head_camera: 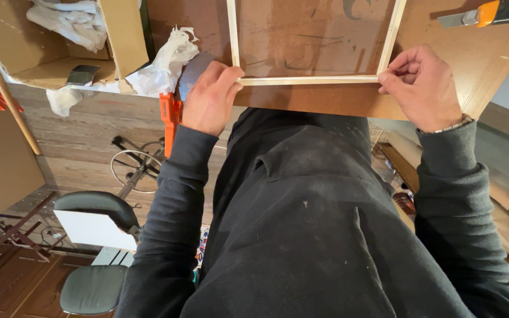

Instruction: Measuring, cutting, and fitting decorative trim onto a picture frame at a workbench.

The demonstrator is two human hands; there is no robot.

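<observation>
A frame of thin pale wooden strips (307,79) lies on a brown worktop (478,65). My left hand (209,97) pinches the frame's near left corner, thumb and fingers closed on the strip. At the near right corner, my right hand (424,85) grips the strip with its fingertips. Both arms wear dark sleeves, and a bracelet shows at the right wrist. My dark sweatshirt fills the lower middle of the view.
An orange-and-grey utility knife (490,12) lies on the worktop at the far right. An open cardboard box (60,41) with white crumpled paper (163,62) stands at the left. An orange clamp (171,118) hangs at the worktop's edge. A grey stool (92,288) stands on the floor below.
</observation>
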